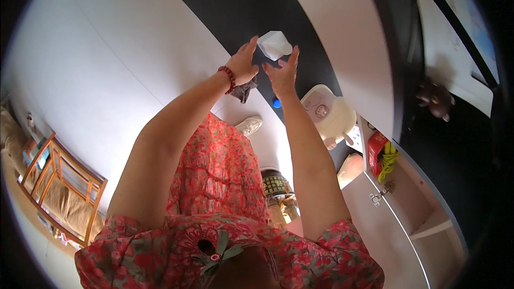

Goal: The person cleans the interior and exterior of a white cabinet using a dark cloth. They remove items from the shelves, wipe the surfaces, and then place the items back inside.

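Observation:
A white translucent plastic container point(274, 45), faceted with a rounded end at its right, is on a black surface point(237, 0). My left hand point(243, 63), with a dark red bead bracelet point(229, 78) at the wrist, has its fingers apart at the container's left side. On the other side, my right hand point(283, 75) has thumb and fingers spread near the rounded end. Whether any fingertip touches the container is hard to tell. Below my left palm a crumpled grey-brown cloth point(244, 90) shows partly. A blue cap point(276, 103) sits beside my right wrist.
A cream animal-shaped container point(335, 114) stands right of my right forearm. Shelves at the right hold a red box point(376, 152) and a yellow-green cord point(388, 162). A dark brown figurine point(435, 98) is farther right. A wooden-framed chair point(68, 184) stands at the lower left.

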`<state>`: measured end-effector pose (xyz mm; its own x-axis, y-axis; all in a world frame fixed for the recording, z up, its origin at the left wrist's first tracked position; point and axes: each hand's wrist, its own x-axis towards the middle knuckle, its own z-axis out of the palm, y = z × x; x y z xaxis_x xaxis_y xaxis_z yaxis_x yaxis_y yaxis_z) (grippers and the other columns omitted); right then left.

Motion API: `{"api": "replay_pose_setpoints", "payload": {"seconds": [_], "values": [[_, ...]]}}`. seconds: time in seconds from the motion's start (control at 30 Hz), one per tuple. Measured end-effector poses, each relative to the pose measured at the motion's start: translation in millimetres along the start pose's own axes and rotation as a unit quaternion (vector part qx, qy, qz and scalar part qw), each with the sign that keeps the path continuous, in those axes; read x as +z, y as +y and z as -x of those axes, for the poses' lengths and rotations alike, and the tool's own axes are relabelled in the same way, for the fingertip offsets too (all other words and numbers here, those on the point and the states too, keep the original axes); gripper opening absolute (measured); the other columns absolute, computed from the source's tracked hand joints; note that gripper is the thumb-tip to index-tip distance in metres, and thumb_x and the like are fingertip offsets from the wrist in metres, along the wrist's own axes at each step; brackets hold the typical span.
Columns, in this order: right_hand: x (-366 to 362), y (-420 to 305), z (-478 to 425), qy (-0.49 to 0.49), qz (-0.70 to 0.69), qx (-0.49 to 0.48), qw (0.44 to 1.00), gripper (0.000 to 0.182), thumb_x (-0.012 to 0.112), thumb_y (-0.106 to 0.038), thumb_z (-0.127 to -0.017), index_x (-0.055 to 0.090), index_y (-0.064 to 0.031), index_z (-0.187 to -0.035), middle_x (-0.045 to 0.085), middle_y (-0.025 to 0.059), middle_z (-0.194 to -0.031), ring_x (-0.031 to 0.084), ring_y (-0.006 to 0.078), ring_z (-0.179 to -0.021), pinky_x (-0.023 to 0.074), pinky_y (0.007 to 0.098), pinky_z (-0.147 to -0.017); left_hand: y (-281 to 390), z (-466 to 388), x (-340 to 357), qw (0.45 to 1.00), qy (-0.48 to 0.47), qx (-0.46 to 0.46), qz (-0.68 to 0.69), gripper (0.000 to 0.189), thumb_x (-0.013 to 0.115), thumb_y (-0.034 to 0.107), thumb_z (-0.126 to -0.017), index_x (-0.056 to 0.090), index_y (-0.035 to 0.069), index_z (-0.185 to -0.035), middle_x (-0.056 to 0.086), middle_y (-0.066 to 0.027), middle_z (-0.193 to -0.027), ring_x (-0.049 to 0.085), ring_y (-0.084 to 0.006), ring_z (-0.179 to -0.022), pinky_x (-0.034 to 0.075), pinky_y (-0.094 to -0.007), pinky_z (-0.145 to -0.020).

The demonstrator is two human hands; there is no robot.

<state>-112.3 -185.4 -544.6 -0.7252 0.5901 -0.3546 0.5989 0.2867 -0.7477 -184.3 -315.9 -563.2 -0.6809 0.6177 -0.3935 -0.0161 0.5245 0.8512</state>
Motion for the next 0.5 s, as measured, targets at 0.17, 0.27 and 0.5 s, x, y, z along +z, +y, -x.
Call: {"api": "replay_pose_setpoints", "payload": {"seconds": [0.17,0.27,0.5], "values": [[9.2,27.3,-28.5,0.018,-0.049,-0.078,0.996,0.078,0.076,-0.009,-0.064,0.035,-0.0066,-0.130,0.055,0.0139,-0.110,0.056,0.0261,-0.099,0.0459,0.0348,-0.086,-8.2,-15.0,14.7,0.999,-0.035,0.033,0.011,0.079,0.060,0.005,-0.073,0.020,0.004,-0.141,0.035,-0.0215,-0.139,0.037,-0.0341,-0.127,0.032,-0.0360,-0.105],[4.4,21.0,-21.9,0.025,-0.013,-0.070,0.997,0.066,0.077,-0.012,-0.062,0.043,-0.0044,-0.119,0.058,0.0136,-0.104,0.058,0.0264,-0.097,0.0457,0.0352,-0.085,-4.8,-5.2,15.3,0.999,-0.025,0.021,0.022,0.077,0.059,0.004,-0.074,0.022,0.004,-0.141,0.042,-0.0200,-0.135,0.041,-0.0329,-0.124,0.035,-0.0362,-0.103],[-37.9,3.0,83.7,-0.032,-0.241,0.065,0.968,0.051,0.075,-0.007,-0.069,0.048,-0.0006,-0.111,0.059,0.0093,-0.104,0.058,0.0180,-0.097,0.0480,0.0306,-0.083,29.7,76.9,-14.1,0.962,-0.127,-0.081,0.229,0.049,0.057,0.003,-0.077,0.050,-0.002,-0.125,0.059,-0.0126,-0.117,0.058,-0.0154,-0.099,0.045,-0.0267,-0.088]]}}
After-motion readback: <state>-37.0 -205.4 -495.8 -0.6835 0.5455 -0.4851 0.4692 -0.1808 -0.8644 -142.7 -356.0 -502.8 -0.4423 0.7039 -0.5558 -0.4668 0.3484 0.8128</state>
